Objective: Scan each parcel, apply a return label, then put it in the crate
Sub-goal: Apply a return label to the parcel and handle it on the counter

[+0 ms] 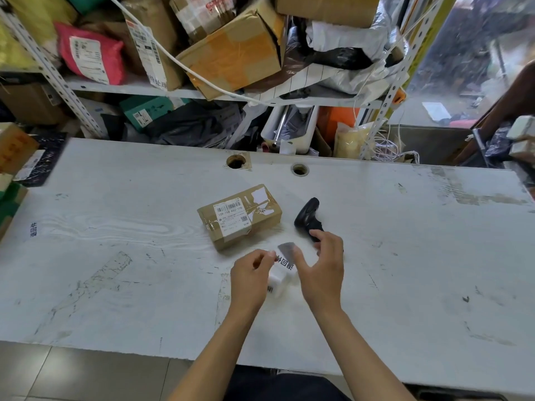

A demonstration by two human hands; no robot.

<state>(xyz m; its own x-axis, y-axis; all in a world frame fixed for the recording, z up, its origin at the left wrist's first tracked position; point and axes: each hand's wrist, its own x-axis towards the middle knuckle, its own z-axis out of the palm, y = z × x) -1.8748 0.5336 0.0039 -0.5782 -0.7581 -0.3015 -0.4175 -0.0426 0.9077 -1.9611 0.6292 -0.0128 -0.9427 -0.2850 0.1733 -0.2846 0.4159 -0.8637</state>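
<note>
While peeling return label (285, 256) off backing sheet (279, 277): left hand (250, 277) pinching sheet edge, right hand (321, 273) half open, thumb and forefinger on lifted corner. Parcel (239, 216) on table (115, 256) just beyond, scanner (308, 218) beside it. Risk: label curling, sticking to itself or fingers; crooked placement over existing barcode.

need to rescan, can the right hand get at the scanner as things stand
Probably yes. The scanner lies on the table just beyond the right hand, nothing between them. But that hand is busy peeling the return label with the left hand.
</note>
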